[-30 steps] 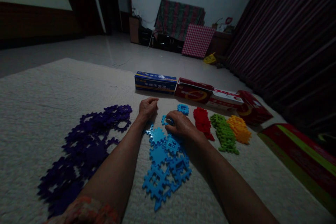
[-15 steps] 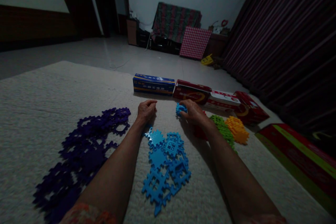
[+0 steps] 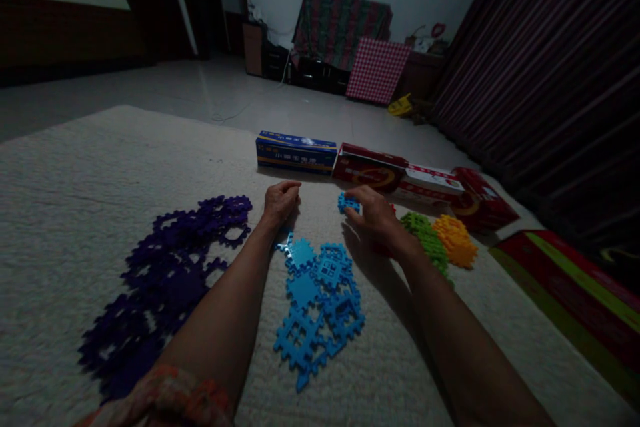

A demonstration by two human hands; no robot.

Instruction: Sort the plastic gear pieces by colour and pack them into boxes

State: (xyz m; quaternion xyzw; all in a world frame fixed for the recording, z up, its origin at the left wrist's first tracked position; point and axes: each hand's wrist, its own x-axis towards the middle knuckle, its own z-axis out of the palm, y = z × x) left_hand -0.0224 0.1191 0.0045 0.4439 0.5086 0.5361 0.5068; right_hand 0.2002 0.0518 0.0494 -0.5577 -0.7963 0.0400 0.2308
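My right hand (image 3: 374,210) is at a small stack of blue notched plastic building pieces (image 3: 348,203) on the mat. Its thumb and fingers are parted at the stack's right side, with most of the top showing. To the left, my left hand (image 3: 281,201) rests curled on the mat, and no piece shows in it. Between my forearms lie loose light-blue notched pieces (image 3: 304,289), solid squares and window shapes among them. A spread of dark purple pieces (image 3: 173,280) lies left of my left arm.
Green pieces (image 3: 425,238) and orange pieces (image 3: 455,240) are stacked right of my right hand, with red ones partly hidden behind it. A blue box (image 3: 296,153), dark red boxes (image 3: 370,169) and a red-and-green box (image 3: 575,287) line the far and right sides of the mat (image 3: 125,153).
My right hand's fingers have loosened and drawn slightly right off the blue stack, which shows more now. My left hand stays curled. The view has tilted down slightly.
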